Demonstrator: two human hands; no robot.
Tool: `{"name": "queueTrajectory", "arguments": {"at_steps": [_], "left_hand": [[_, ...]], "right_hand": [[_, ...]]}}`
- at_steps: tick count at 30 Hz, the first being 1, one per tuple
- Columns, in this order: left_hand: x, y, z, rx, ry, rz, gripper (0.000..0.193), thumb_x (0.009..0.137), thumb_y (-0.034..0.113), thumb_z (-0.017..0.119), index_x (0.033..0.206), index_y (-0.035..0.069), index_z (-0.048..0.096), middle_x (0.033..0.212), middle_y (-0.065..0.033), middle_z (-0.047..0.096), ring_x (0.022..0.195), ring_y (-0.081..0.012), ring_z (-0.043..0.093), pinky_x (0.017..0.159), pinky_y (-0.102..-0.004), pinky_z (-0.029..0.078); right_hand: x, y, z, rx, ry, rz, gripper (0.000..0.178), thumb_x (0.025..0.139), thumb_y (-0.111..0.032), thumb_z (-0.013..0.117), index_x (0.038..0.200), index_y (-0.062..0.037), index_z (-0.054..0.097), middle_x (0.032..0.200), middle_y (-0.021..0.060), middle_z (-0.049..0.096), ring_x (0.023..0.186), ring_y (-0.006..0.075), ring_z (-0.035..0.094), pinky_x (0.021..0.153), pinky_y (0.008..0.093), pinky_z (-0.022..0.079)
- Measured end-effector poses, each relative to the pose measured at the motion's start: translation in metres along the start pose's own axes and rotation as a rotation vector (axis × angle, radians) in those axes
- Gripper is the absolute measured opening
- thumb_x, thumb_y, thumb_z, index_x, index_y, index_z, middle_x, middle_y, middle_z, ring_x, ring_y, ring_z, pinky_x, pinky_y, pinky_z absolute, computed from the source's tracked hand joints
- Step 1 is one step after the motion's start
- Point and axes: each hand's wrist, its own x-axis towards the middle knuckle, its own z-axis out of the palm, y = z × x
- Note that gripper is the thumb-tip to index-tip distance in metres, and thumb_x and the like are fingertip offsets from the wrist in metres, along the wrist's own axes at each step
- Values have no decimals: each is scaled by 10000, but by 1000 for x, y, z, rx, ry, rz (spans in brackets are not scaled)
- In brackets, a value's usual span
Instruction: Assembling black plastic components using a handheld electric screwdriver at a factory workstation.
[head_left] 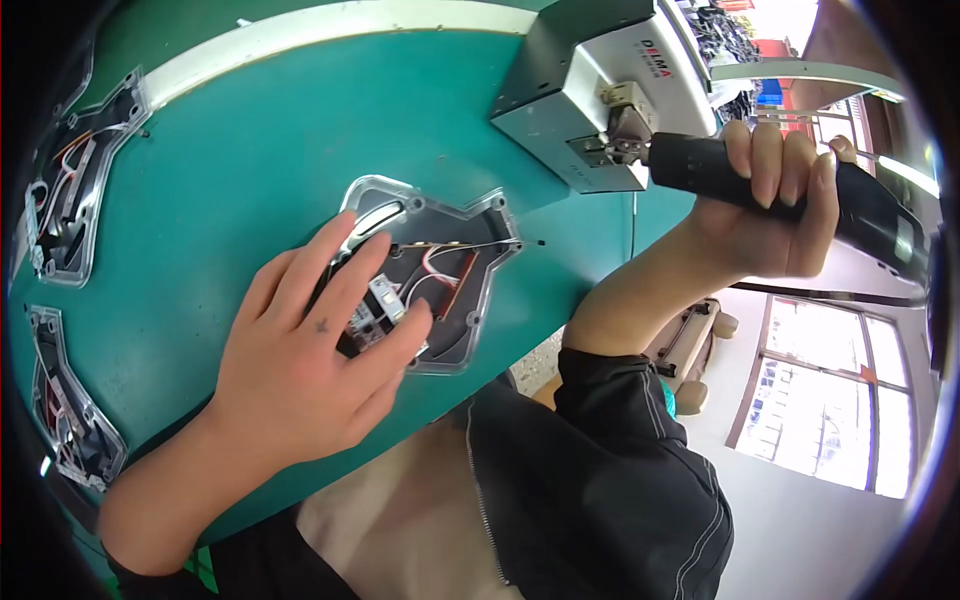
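Left hand [305, 350] lies palm-down and spread over the near-left side of an open casing half [470, 335], thumb apart from index, nothing clearly pinched; I can't tell from my remote seat how hard it presses. Right hand [790, 200] is wrapped round the body of a black electric screwdriver [705, 167], raised, front end right at the metal outlet [625, 125] of a box-shaped screw feeder [615, 65]. I can't confirm contact there, too small. Tool is held nearly sideways, I'd say so its bit lines up with that outlet.

Casing half, dark grey with a clear rim, rests hollow side up on the green workbench [300, 110] in front of the person, probably so the insides can be reached. White module [385, 293] shows between the left fingers; my read is that the hand steadies parts and shell together. Red-brown strip [458, 285] and white wires [428, 268] lie exposed right of the fingers. Thin lead [525, 242] with a black tip crosses the rim, maybe just not tucked in.

Feeder stands beyond the casing, to its right, presumably for a short reach. I count at least two similar casing halves [92, 205] along the left, likely parked within reach.
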Motion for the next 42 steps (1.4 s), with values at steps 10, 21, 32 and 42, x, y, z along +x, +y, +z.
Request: {"name": "queueTrajectory", "arguments": {"at_steps": [10, 21, 32, 42], "left_hand": [[9, 5, -2, 43, -6, 4, 404, 792, 240, 703, 1193, 195, 706, 1407, -221, 537, 1336, -446, 481, 971, -526, 455], [5, 3, -6, 40, -11, 26, 414, 798, 255, 715, 1205, 184, 699, 1422, -237, 524, 1344, -458, 471, 975, -532, 449], [7, 1, -6, 40, -26, 27, 423, 800, 276, 713, 1213, 184, 695, 1407, -238, 528, 1343, -463, 463, 984, -540, 442], [3, 0, -5, 65, 2, 47, 417, 804, 282, 700, 1209, 183, 692, 1405, -239, 526, 1329, -460, 464, 989, -534, 439]], "right_hand": [[7, 15, -19, -181, 362, -14, 115, 902, -96, 596, 1017, -104, 586, 726, 0, 441, 603, 125, 419, 660, 341, 394], [4, 15, -16, -190, 331, -38, 127, 924, -103, 599, 1042, -148, 581, 702, -11, 433, 588, 120, 430, 635, 350, 397], [7, 21, -7, -185, 390, -34, 229, 887, -50, 609, 1106, -98, 561, 668, 32, 429, 544, 146, 426, 571, 351, 407], [4, 20, -6, -170, 406, -34, 294, 892, -38, 616, 1163, -98, 519, 648, 34, 429, 515, 149, 445, 556, 348, 417]]}}
